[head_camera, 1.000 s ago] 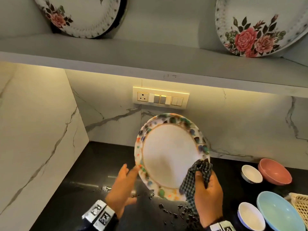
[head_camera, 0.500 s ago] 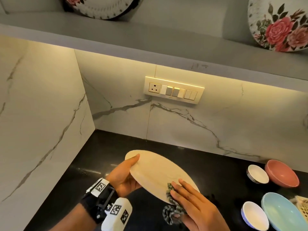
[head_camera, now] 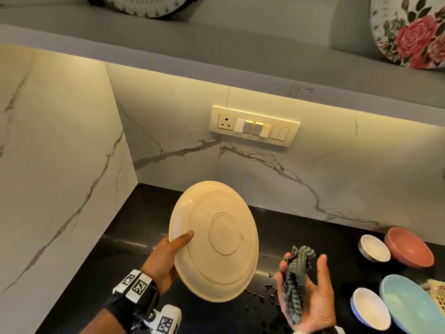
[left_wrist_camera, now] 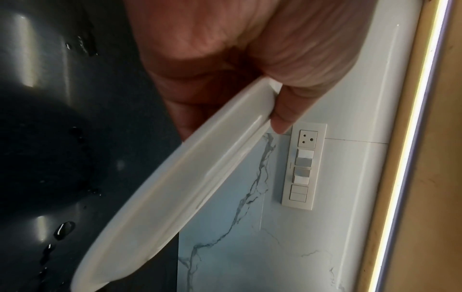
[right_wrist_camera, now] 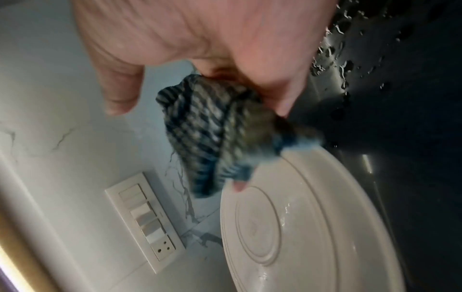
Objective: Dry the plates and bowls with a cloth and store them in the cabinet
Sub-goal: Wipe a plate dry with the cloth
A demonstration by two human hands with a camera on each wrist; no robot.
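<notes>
above the wet counter (head_camera: 115, 268), plate (head_camera: 214, 242) in left hand (head_camera: 163, 259), underside up

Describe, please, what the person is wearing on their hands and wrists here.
Both hands are bare, with no gloves. The left wrist carries a black strap holding white blocks printed with black square-pattern markers, and a white camera unit with another marker below it. A dark sleeve shows behind the strap. At the right wrist only a pale edge shows.

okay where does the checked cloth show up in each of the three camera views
Head: cloth at lower right, bunched in the right hand, right of the plate.
Left wrist: not in it.
Right wrist: cloth at centre, hanging from the fingers above the plate.
Shared landmark: the switch panel.
</notes>
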